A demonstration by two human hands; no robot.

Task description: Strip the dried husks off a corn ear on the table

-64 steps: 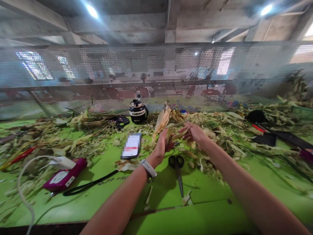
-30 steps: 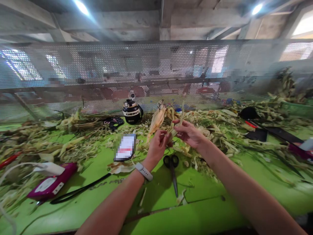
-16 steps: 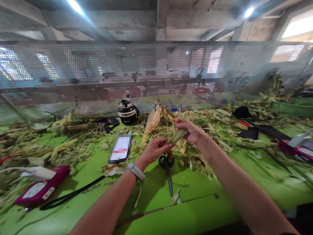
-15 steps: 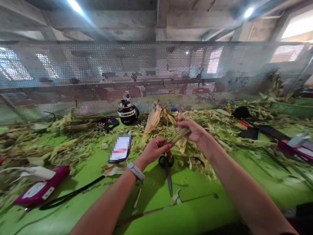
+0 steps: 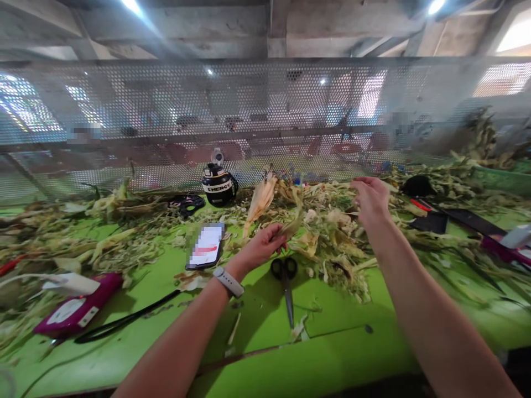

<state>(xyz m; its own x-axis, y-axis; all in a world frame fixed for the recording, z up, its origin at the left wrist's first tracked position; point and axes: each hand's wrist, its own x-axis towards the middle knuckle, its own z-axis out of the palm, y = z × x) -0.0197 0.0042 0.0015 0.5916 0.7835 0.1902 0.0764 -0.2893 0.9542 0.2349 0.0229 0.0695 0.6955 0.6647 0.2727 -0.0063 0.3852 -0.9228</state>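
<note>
My left hand pinches the lower end of a green corn husk, whose free end points up and away from me. Off to the right, my right hand is held above the heap of husk scraps, fingers drawn together. Whether anything is between those fingertips I cannot make out. Just below the left hand, black scissors lie with blades toward me. Behind it stands a dry, pale corn husk.
A phone lies left of my left hand, with a black ENERGY bottle behind it. A magenta box with a cable sits on the green table at left. A perforated metal screen bounds the back.
My right hand has let go of the husk and moved right, over the scraps. The left hand keeps hold of the husk, which now bends upward. The view has shifted slightly.
</note>
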